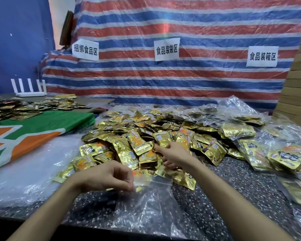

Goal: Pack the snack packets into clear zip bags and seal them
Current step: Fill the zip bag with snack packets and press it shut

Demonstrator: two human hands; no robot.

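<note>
A big heap of gold snack packets (146, 136) covers the middle of the dark speckled table (233, 188). A clear zip bag (146, 206) lies flat in front of the heap, near the table's front edge. My left hand (104, 176) pinches the bag's upper rim with curled fingers. My right hand (174, 155) reaches into the near side of the heap, its fingers spread among the packets; I cannot see whether it grips one.
Filled clear bags of packets (276, 153) pile up at the right. A green, orange and white cloth (33, 134) lies at the left, with more packets (16, 108) and a white router (30, 91) behind. A striped tarp (163, 75) with paper signs stands at the back; cardboard boxes (297, 84) are stacked far right.
</note>
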